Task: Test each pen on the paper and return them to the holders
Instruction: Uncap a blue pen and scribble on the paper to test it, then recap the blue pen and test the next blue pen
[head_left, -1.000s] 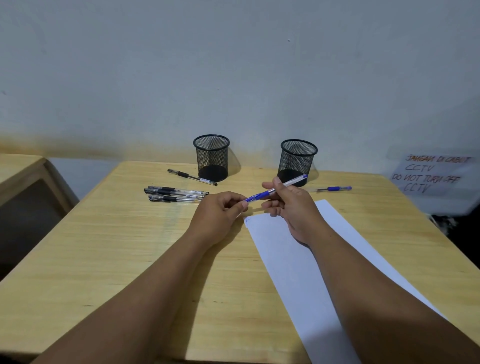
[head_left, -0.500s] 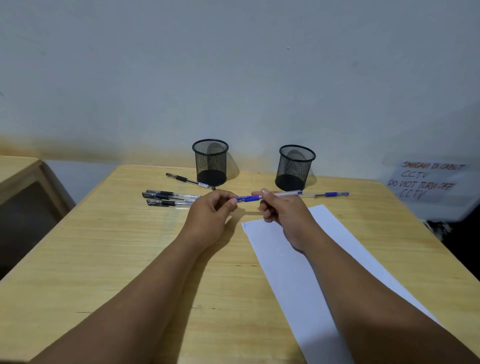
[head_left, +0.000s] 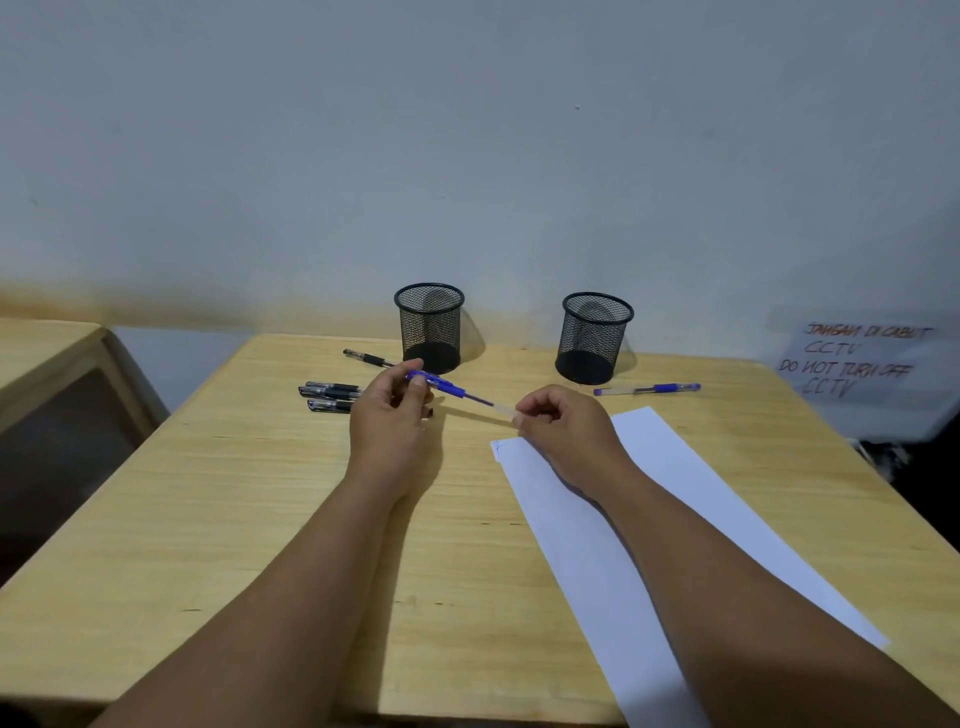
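Blue pen (head_left: 451, 391) hangs above the tabletop (head_left: 218, 499) between both hands, and it has turned since a second ago: then it sloped up toward the right holder with the left fingers at its blue tip end; now the left hand (head_left: 387, 421) grasps the blue grip end high on the left, and the clear end runs down to the right hand (head_left: 563, 428), whose fingers pinch it. Likely the cap is being pulled off or pushed on; which, I cannot tell. A small mark shows at the near corner of the white paper (head_left: 623, 530), so testing seems under way.

Counted in the single head view: two black mesh holders, left (head_left: 430, 327) and right (head_left: 595, 338), both apparently empty. One more blue pen (head_left: 647, 389) lies near the right holder. One black pen (head_left: 369, 358) lies beside the left holder, and a cluster of about three black pens (head_left: 330, 396) lies partly behind the left hand.
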